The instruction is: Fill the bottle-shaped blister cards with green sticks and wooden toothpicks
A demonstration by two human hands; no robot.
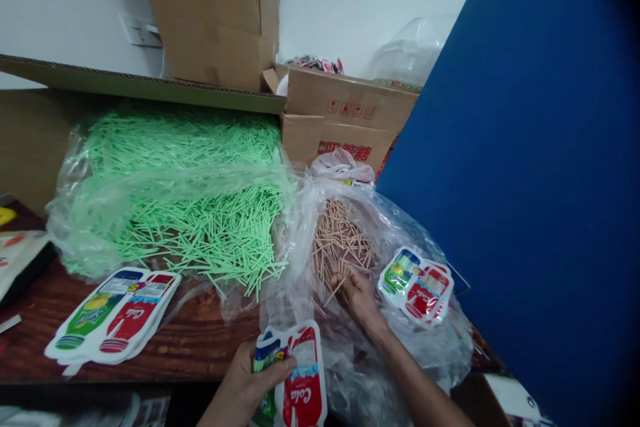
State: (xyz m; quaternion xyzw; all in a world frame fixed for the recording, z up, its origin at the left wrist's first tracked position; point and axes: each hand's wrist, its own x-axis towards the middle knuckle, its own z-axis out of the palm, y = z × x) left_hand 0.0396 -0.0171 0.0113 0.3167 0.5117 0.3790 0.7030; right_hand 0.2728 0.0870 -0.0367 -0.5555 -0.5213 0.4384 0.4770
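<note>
My left hand point(257, 373) grips a bottle-shaped printed pouch point(303, 373) near the front edge, thumb across its face. The pouch has a green side and a red side marked "Cola". My right hand point(354, 290) reaches into an open clear plastic bag point(300, 227) and pinches several thin brown sticks point(345, 270). More brown sticks point(343, 230) lie loose in that bag, just beyond my fingers. To the right of this hand, a small pile of filled pouches point(417, 283) rests on the plastic. A stack of flat pouches point(117, 317) lies at the left on the table.
A large heap of green sticks point(200, 213) spills from a plastic bag out of a cardboard box point(150, 88). Behind stand more cartons point(345, 120). A tall blue panel point(510, 167) borders the right side. The wood-patterned table point(210, 340) shows in front.
</note>
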